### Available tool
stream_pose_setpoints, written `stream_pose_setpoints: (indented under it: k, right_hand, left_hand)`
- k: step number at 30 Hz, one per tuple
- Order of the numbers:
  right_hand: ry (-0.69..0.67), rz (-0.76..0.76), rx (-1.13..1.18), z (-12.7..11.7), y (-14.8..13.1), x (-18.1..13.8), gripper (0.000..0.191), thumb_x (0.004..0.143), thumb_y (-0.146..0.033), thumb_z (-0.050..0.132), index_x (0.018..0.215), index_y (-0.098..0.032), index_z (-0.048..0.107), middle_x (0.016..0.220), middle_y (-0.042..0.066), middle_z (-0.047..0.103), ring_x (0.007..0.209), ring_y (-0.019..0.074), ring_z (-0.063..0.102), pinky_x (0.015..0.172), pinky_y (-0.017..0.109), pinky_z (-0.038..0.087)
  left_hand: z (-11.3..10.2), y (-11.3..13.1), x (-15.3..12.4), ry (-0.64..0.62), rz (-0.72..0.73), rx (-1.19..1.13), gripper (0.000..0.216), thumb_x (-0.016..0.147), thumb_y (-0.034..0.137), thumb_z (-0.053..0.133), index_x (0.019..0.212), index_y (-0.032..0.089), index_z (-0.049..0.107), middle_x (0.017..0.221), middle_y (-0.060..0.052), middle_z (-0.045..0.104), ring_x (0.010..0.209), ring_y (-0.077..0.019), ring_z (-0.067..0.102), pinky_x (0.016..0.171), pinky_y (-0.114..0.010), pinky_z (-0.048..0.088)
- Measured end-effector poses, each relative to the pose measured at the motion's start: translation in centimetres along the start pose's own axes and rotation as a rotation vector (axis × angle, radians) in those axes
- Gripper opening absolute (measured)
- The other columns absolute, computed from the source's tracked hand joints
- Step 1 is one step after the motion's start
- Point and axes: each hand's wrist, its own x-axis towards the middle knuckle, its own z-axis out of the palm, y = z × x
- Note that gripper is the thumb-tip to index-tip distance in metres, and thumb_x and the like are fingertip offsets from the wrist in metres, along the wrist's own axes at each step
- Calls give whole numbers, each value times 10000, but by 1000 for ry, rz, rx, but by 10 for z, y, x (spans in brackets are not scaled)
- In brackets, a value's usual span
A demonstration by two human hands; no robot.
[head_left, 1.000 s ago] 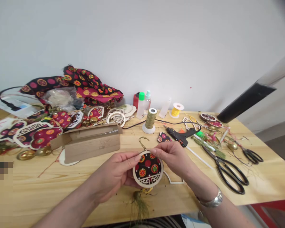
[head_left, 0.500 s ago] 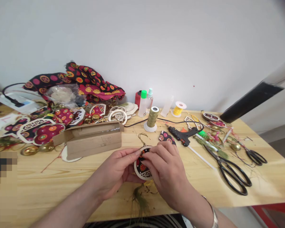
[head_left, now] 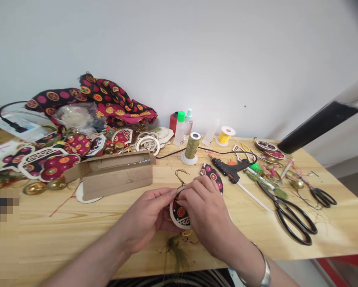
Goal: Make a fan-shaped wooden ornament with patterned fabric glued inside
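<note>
My left hand [head_left: 150, 213] grips a round ornament [head_left: 179, 215] by its left edge, thumb on the front near the top. The ornament has a pale fretwork frame around dark patterned fabric. A cord loop [head_left: 181, 174] sticks out above it, and a green tassel [head_left: 177, 249] hangs below. Over the ornament's upper right bends my right hand [head_left: 207, 211], fingers closed and pressed to its front. Whether a small piece lies under those fingertips is hidden. Just behind the right hand lies a patterned fabric piece [head_left: 212, 175].
An open cardboard box [head_left: 119, 183] stands left of the hands, with ornaments and crumpled patterned fabric [head_left: 107, 93] beyond. Behind are a green thread spool [head_left: 193, 145] and bottles [head_left: 180, 133]. To the right lie a glue gun [head_left: 231, 169] and large scissors [head_left: 295, 219].
My right fingers have shifted slightly on the ornament's front, toward its top, covering more of the upper rim. My left hand keeps its hold. The camera view has moved a little.
</note>
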Motion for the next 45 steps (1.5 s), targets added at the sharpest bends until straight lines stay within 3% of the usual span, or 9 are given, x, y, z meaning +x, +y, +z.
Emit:
stream_pose_setpoints:
  k: [9, 18, 20, 26, 32, 36, 40, 45]
  right_hand:
    - [233, 275, 444, -13, 5, 7, 176, 896, -137, 521, 733, -203, 533, 747, 2, 557, 753, 159, 497, 697, 302, 403]
    - [390, 520, 609, -31, 19, 7, 153, 886, -283, 545, 755, -206, 557, 682, -14, 521, 625, 127, 463, 588, 273, 390]
    - [416, 464, 527, -33, 21, 7, 149, 890, -249, 550, 748, -207, 561, 688, -16, 526, 641, 131, 471, 614, 279, 400]
    - [177, 123, 235, -23, 19, 5, 114, 876, -134, 585, 802, -203, 637, 796, 30, 621, 840, 195, 502, 772, 358, 428]
    - [105, -60, -35, -18, 19, 3, 145, 906, -141, 548, 913, -220, 669, 853, 44, 619, 873, 208, 478, 815, 397, 393]
    - [48, -110, -130, -19, 22, 2, 140, 899, -141, 561, 955, -222, 662, 880, 42, 610, 891, 213, 467, 784, 389, 361]
    - [23, -129, -156, -18, 24, 2, 107, 916, -158, 543, 872, -194, 633, 896, 41, 612, 906, 216, 466, 787, 397, 347]
    - [22, -51, 12, -19, 23, 5, 175, 946, -167, 487, 810, -178, 598, 843, 47, 616, 865, 203, 463, 810, 392, 388]
  left_hand:
    - [1, 2, -1, 22, 6, 5, 282, 814, 348, 677, 963, 114, 726, 834, -122, 731, 684, -208, 662, 626, -352, 564]
    - [-1, 2, -1, 51, -2, -17, 319, 793, 339, 702, 1016, 112, 723, 864, -146, 740, 696, -226, 670, 638, -386, 577]
    - [-1, 1, -1, 50, -4, -16, 316, 800, 341, 695, 1012, 109, 722, 857, -149, 741, 705, -233, 672, 644, -393, 576]
    - [-1, 0, -1, 28, 17, -14, 272, 836, 332, 658, 978, 110, 722, 869, -135, 735, 694, -201, 651, 647, -374, 571]
    - [-3, 0, -1, 17, 24, 14, 298, 851, 363, 638, 1002, 120, 720, 876, -132, 727, 723, -207, 653, 642, -358, 565]
    - [-3, -1, -1, 15, 32, 21, 280, 875, 343, 608, 1002, 119, 719, 846, -119, 724, 693, -192, 639, 638, -357, 568]
    - [-2, -4, -2, 1, 31, 33, 276, 880, 339, 602, 993, 119, 724, 839, -110, 723, 688, -182, 629, 643, -351, 569]
    - [-1, -4, -1, 32, 35, 32, 265, 877, 326, 607, 985, 118, 730, 845, -108, 727, 684, -185, 633, 647, -356, 568]
